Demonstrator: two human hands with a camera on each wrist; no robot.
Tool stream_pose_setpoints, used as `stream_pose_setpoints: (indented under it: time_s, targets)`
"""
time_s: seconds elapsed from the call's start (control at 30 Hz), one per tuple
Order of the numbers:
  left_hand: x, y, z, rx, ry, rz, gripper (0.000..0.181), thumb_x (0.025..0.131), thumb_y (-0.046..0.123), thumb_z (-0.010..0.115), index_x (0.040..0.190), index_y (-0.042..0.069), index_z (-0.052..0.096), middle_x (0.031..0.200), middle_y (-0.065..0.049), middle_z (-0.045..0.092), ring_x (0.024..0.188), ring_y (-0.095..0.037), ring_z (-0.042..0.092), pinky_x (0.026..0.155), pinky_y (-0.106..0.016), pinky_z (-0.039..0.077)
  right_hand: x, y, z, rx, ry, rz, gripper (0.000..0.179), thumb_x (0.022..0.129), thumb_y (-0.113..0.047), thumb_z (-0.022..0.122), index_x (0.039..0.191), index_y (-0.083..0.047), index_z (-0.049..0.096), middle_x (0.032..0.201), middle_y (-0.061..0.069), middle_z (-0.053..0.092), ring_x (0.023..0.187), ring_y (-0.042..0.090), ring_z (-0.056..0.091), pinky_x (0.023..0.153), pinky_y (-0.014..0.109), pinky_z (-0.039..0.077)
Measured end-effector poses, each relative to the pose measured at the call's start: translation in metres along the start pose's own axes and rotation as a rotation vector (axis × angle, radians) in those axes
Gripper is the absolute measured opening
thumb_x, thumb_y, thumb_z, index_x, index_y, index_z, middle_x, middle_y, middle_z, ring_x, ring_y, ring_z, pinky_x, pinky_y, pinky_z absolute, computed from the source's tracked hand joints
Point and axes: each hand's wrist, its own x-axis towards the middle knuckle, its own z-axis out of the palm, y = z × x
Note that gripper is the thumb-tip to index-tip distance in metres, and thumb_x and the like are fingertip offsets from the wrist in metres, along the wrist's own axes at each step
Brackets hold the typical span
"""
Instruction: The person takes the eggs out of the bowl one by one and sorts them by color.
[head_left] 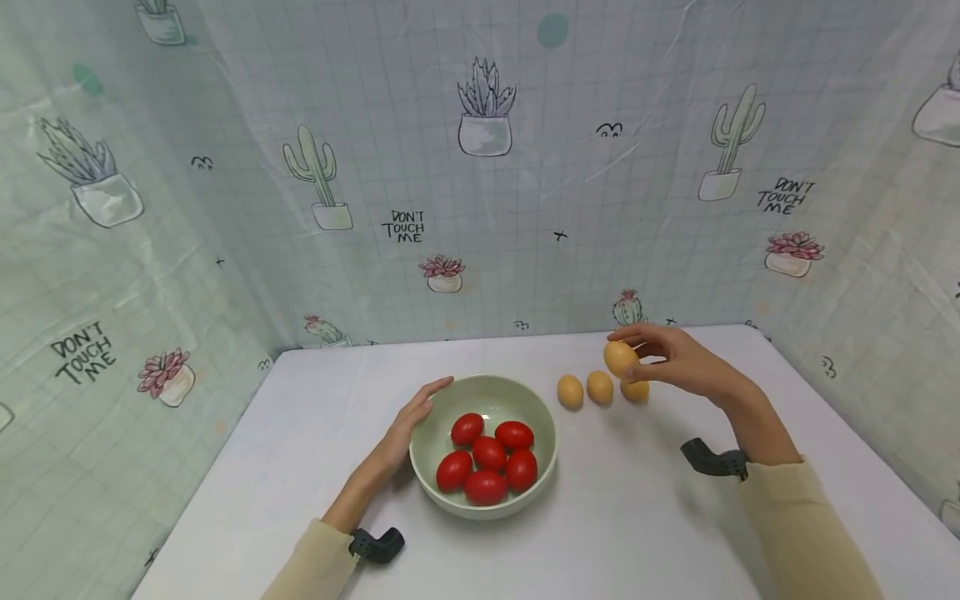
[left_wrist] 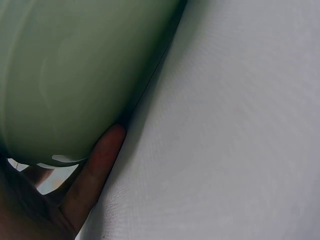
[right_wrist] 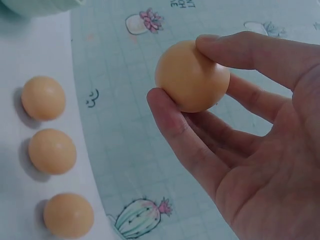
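Between its thumb and fingers, my right hand [head_left: 678, 360] pinches a yellow-orange egg [right_wrist: 192, 76], raised above the table. Just below it lie three similar eggs in a row: a left one [head_left: 570, 392], a middle one [head_left: 600, 387] and a right one [head_left: 636, 391] partly covered by the hand. A pale green bowl [head_left: 482, 513] stands left of them, with several red eggs [head_left: 489, 454] inside. Against the bowl's left side rests my left hand [head_left: 405, 429], fingers extended along the outer wall. The left wrist view shows a finger [left_wrist: 97, 172] touching low on the bowl.
The white table [head_left: 600, 517] ends at the back against a pale green cloth [head_left: 360, 275] printed with potted plants. The same cloth rises on the left and right sides. Each wrist carries a dark strap mount [head_left: 377, 546].
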Motion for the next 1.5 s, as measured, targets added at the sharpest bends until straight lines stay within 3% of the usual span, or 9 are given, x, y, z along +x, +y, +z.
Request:
stream_pose_setpoints:
  time_s: [0.07, 0.33, 0.77, 0.93, 1.23, 1.5]
  targets:
    - [0.000, 0.000, 0.000, 0.001, 0.003, -0.005, 0.051, 0.112, 0.027, 0.022, 0.161, 0.019, 0.036, 0.169, -0.008, 0.033, 0.157, -0.032, 0.029, 0.123, -0.030, 0.030, -0.002, 0.003, -0.003, -0.003, 0.012, 0.014, 0.051, 0.093, -0.023, 0.078, 0.139, -0.012, 0.060, 0.135, 0.009, 0.065, 0.116, 0.019, 0.064, 0.093, 0.029, 0.053]
    - [0.002, 0.000, 0.001, -0.009, -0.007, -0.003, 0.051, 0.112, 0.027, 0.022, 0.161, 0.018, 0.036, 0.169, -0.009, 0.033, 0.157, -0.034, 0.029, 0.113, -0.011, 0.031, -0.012, 0.019, -0.011, 0.013, 0.068, 0.081, 0.053, 0.096, -0.025, 0.074, 0.144, -0.012, 0.056, 0.134, 0.012, 0.063, 0.111, 0.012, 0.064, 0.090, 0.027, 0.055]
    - [0.004, 0.003, 0.000, -0.010, -0.006, 0.004, 0.051, 0.112, 0.030, 0.024, 0.161, 0.019, 0.035, 0.168, -0.009, 0.034, 0.155, -0.035, 0.032, 0.112, -0.013, 0.035, -0.018, 0.036, -0.027, 0.088, 0.106, 0.078, 0.054, 0.098, -0.019, 0.071, 0.146, -0.004, 0.051, 0.129, 0.012, 0.060, 0.104, 0.007, 0.067, 0.088, 0.026, 0.059]
    - [0.001, 0.003, -0.001, -0.008, 0.001, -0.005, 0.052, 0.112, 0.029, 0.024, 0.161, 0.017, 0.035, 0.168, -0.010, 0.033, 0.156, -0.035, 0.030, 0.112, -0.011, 0.034, -0.019, 0.043, -0.026, 0.112, 0.094, 0.105, 0.055, 0.098, -0.019, 0.070, 0.146, -0.002, 0.050, 0.129, 0.012, 0.058, 0.104, 0.006, 0.066, 0.088, 0.027, 0.058]
    - [0.001, 0.001, -0.002, -0.021, -0.010, 0.006, 0.052, 0.112, 0.029, 0.024, 0.161, 0.016, 0.035, 0.168, -0.011, 0.033, 0.155, -0.037, 0.031, 0.111, -0.011, 0.035, -0.019, 0.056, -0.022, 0.132, 0.095, 0.141, 0.057, 0.099, -0.018, 0.068, 0.149, 0.000, 0.046, 0.137, 0.022, 0.055, 0.105, 0.001, 0.063, 0.087, 0.026, 0.058]
    - [0.000, -0.002, -0.003, -0.031, -0.016, 0.018, 0.052, 0.112, 0.029, 0.024, 0.161, 0.016, 0.036, 0.168, -0.012, 0.034, 0.155, -0.037, 0.031, 0.110, -0.010, 0.035, -0.017, 0.064, -0.020, 0.141, 0.116, 0.181, 0.058, 0.101, -0.022, 0.067, 0.151, -0.003, 0.045, 0.141, 0.021, 0.052, 0.106, 0.001, 0.062, 0.087, 0.023, 0.057]
